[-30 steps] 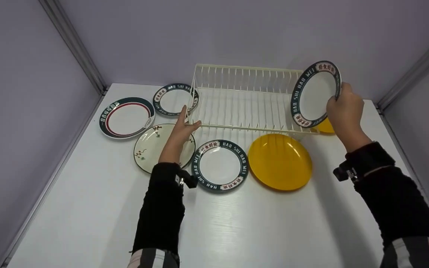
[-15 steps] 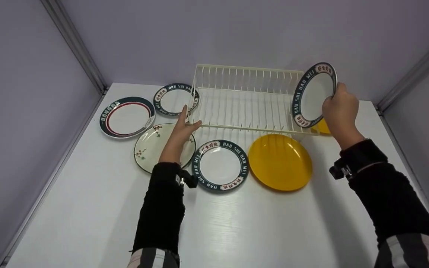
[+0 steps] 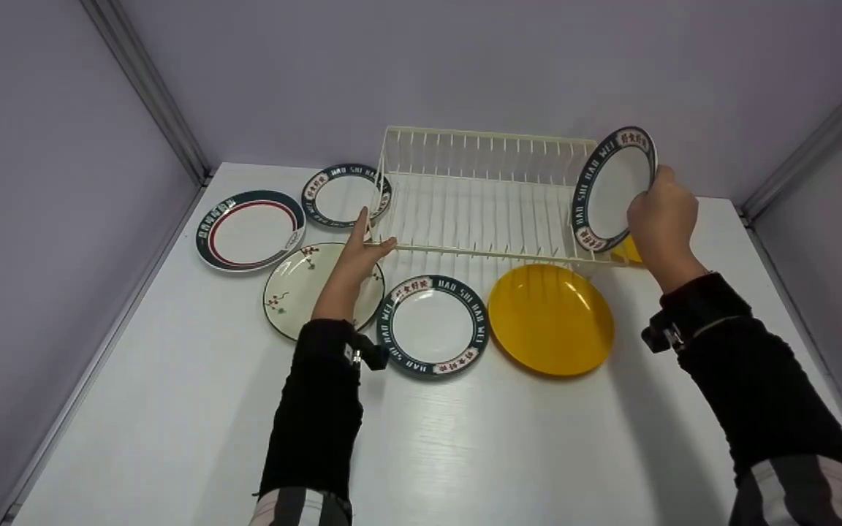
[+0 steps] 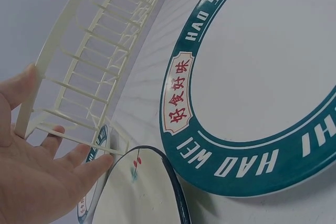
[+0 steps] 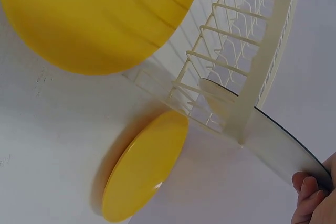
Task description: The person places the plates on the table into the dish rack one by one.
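My right hand (image 3: 658, 219) grips a white plate with a dark green lettered rim (image 3: 613, 188), held nearly upright over the right end of the cream wire dish rack (image 3: 479, 193). In the right wrist view the plate's lower edge (image 5: 273, 135) sits at the rack's end wires (image 5: 236, 51), with my fingertips (image 5: 310, 192) on its rim. My left hand (image 3: 359, 252) rests with straight fingers against the rack's front left corner; its fingers (image 4: 68, 156) touch the rack's wire (image 4: 79, 61) there.
On the white table lie a matching green-rimmed plate (image 3: 432, 325), a large yellow plate (image 3: 549, 318), a cream plate with a floral sprig (image 3: 297, 288), a red-ringed green plate (image 3: 249, 230) and a small green-rimmed plate (image 3: 340, 193). A small yellow plate (image 5: 144, 169) sits right of the rack.
My right hand has lowered the green-rimmed plate slightly and turned it more edge-on toward the rack's right end. The left hand has stayed on the rack's corner.
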